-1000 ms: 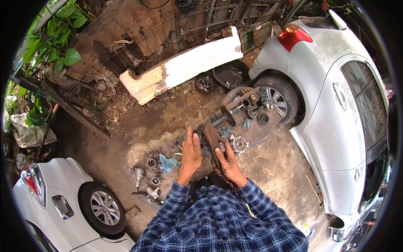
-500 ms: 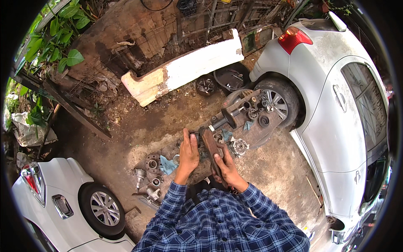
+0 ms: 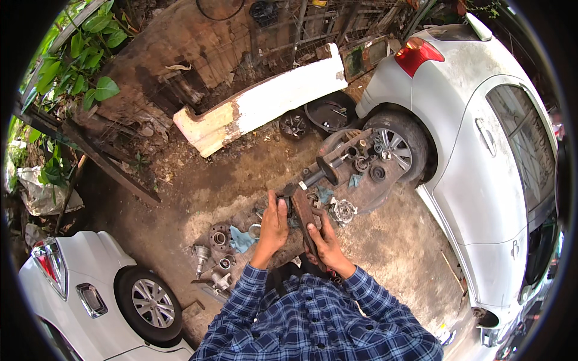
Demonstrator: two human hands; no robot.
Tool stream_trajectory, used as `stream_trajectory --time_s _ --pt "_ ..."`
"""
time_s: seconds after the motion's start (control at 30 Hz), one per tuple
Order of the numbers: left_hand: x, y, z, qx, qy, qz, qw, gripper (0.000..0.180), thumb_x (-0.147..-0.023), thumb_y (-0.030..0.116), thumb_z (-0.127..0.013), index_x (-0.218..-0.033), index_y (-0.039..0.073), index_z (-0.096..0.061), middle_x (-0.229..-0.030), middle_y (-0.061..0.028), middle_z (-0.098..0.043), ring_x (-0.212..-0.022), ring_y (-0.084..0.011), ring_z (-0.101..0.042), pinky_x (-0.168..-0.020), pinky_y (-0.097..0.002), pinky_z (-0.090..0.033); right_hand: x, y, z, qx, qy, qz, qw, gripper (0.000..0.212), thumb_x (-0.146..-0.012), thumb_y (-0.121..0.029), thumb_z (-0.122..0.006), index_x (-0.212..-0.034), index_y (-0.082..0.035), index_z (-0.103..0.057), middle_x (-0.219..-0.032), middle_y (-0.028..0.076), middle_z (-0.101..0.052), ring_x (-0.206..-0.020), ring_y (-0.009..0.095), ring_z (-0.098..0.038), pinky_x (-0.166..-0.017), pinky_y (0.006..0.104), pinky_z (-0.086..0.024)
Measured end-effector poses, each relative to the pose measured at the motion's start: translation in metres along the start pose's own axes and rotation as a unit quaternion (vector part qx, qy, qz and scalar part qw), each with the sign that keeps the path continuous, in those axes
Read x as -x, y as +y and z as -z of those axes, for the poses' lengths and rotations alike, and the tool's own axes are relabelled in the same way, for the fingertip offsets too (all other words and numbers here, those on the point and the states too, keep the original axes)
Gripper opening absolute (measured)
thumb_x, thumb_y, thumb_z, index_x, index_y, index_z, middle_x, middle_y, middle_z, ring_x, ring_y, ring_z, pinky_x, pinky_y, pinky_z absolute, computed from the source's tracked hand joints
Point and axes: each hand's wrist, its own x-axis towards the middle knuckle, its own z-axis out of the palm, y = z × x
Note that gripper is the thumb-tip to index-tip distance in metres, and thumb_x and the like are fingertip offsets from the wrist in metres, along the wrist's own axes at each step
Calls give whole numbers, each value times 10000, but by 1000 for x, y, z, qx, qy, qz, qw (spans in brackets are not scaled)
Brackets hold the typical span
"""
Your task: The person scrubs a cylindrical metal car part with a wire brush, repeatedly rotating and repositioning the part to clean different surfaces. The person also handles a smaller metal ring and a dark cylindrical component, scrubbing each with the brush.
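My right hand (image 3: 326,245) is closed around a long brown block (image 3: 308,219), of wood or rusty metal, tilted in front of my body. My left hand (image 3: 274,227) is to the left of the block, its thumb and fingers closed at a small dark part that they mostly hide. Just beyond the block lies a black shock absorber strut (image 3: 321,174) with a wide round plate. A silvery round metal housing (image 3: 342,212) sits to the right of my right hand. Left of my left hand are a blue cloth (image 3: 242,239) and a round hub (image 3: 220,237).
More bearings and rings (image 3: 377,174) lie by the silver car's wheel (image 3: 394,148). A white car (image 3: 99,283) stands at the lower left. Beyond the parts are a long white panel (image 3: 265,99), a black basin (image 3: 331,111) and a bowl of small parts (image 3: 294,124).
My left hand has shifted slightly down and to the right, nearer the block. My right hand keeps its hold, and the block has barely moved.
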Motion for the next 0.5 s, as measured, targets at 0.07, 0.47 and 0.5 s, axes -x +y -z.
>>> stream_trajectory --time_s 0.07,0.47,0.5 --pt "0 -2 1 -2 20 6 1000 780 -1039 508 -256 -1449 -155 -206 -1278 -355 -490 -1171 -455 -500 -1010 -448 -374 2 -2 -1 -31 -6 -5 999 444 -1047 -316 -436 -1416 -120 -286 -589 53 -508 -384 106 -431 -364 252 -352" --pt "16 -14 1 13 6 23 1000 691 -1057 429 -262 -1450 -138 -219 -1446 -359 -348 -1275 -472 -430 -1086 -432 -329 17 3 -3 49 -25 50 997 445 -1046 -271 -443 -1420 -81 -296 -629 59 -539 -420 100 -451 -410 260 -367" --pt "21 -10 0 36 13 66 997 686 -1058 424 -265 -1451 -137 -220 -1448 -359 -346 -1275 -472 -431 -1084 -434 -330 19 0 3 13 -30 14 999 443 -1045 -263 -449 -1422 -72 -315 -643 58 -546 -459 100 -477 -446 272 -388"
